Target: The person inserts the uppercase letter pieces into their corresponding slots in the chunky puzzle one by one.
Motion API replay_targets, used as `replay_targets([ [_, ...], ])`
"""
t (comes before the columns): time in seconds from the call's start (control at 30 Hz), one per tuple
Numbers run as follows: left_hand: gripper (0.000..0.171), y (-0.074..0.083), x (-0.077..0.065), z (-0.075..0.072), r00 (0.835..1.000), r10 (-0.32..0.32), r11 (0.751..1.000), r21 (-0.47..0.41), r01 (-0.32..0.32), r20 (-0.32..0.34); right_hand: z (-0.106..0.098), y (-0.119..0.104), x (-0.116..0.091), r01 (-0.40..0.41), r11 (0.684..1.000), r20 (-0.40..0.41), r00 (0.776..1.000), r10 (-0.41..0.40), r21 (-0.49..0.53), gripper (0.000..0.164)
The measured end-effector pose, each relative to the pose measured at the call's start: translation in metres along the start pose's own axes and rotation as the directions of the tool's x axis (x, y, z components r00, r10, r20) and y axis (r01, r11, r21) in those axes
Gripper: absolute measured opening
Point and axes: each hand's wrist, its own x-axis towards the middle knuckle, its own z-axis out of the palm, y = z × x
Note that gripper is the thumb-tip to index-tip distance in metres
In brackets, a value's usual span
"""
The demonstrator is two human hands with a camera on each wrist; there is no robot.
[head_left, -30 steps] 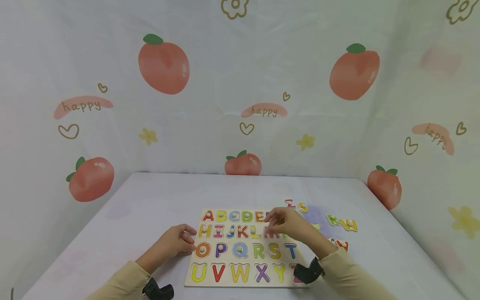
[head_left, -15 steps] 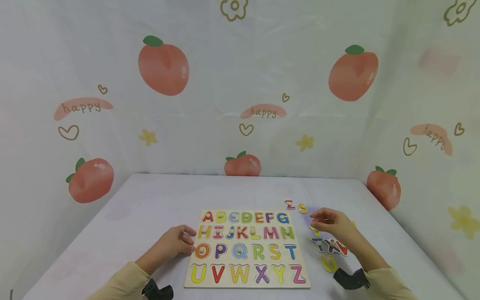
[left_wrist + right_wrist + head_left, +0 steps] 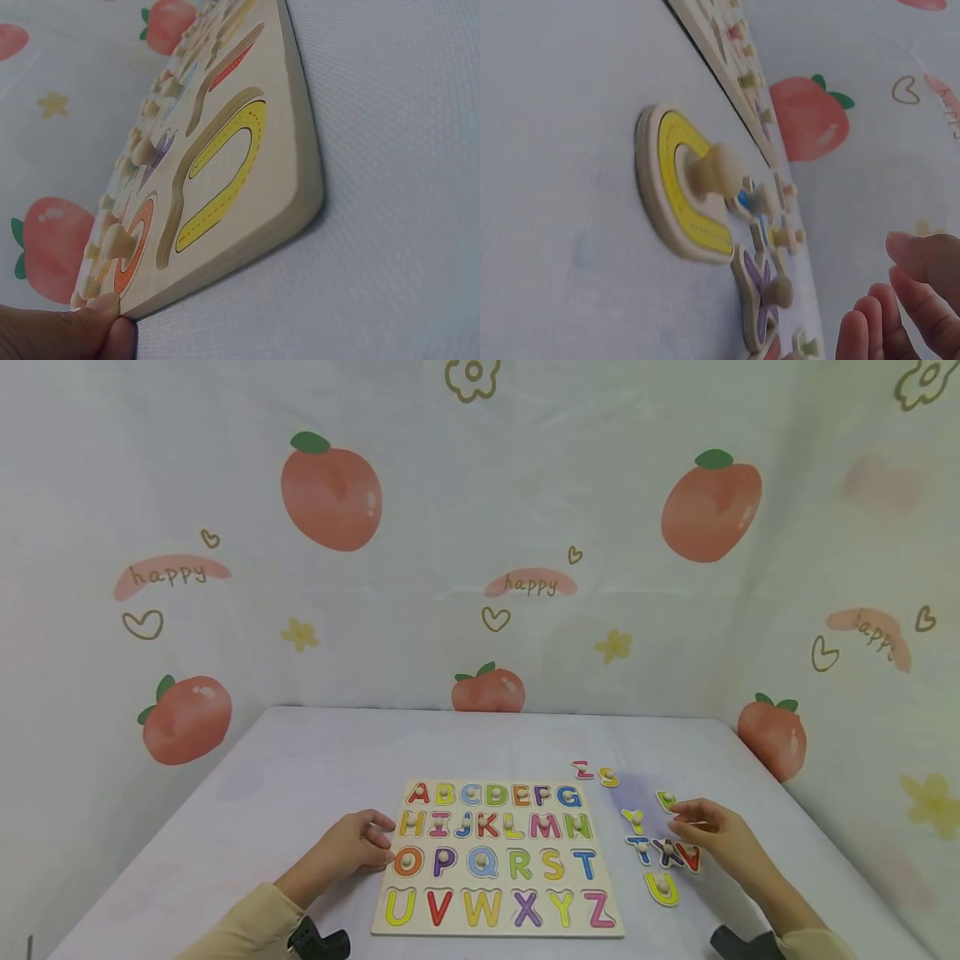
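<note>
In the lower left of the head view, the left hand (image 3: 348, 843) lies at the near side of the wooden alphabet board (image 3: 497, 842), thumb and forefinger spread apart and touching its left edge; the left wrist view has the thumb tip just beside the orange O piece (image 3: 118, 241). That light brace suits the work: keep it firm, clear of the recesses.

The board fills the lower centre. Knobbed letters sit in it from A through Q; the recesses from R to Z show no knobs.

Right of it lie loose knobbed letters: the pink Z piece (image 3: 581, 769) and yellow S piece (image 3: 608, 777) highest, then the yellow Y piece (image 3: 633, 821), blue T piece (image 3: 640, 850), yellow U piece (image 3: 662, 889), green R piece (image 3: 665, 801), purple X piece (image 3: 667, 853) and red V piece (image 3: 687, 857).

At lower right the right hand (image 3: 716, 833) hovers beside the R, thumb parted from loosely curved fingers, pinching nothing that shows. A good pick-up would take one knob squarely between thumb and forefinger, lift straight up past the crowded X and V, turn the letter upright, and lower it flat.
</note>
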Motion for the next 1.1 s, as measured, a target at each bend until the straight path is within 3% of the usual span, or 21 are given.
replay_targets([
  [0.5, 0.04, 0.001, -0.001, 0.0, 1.0, -0.002, 1.0, -0.003, 0.002, -0.003, -0.009, 0.009, 0.006, -0.026, 1.0, -0.018, 1.0, 0.025, -0.005, 0.047],
  [0.8, 0.04, -0.001, 0.0, 0.001, 1.0, -0.002, 1.0, -0.003, 0.002, -0.004, -0.015, 0.013, 0.03, 0.023, 0.998, -0.015, 1.0, -0.024, -0.062, 0.05],
  [1.1, 0.04, 0.001, -0.001, 0.0, 1.0, 0.0, 1.0, 0.003, 0.0, -0.003, -0.022, 0.019, 0.06, -0.042, 0.991, 0.055, 0.997, 0.05, -0.128, 0.055],
])
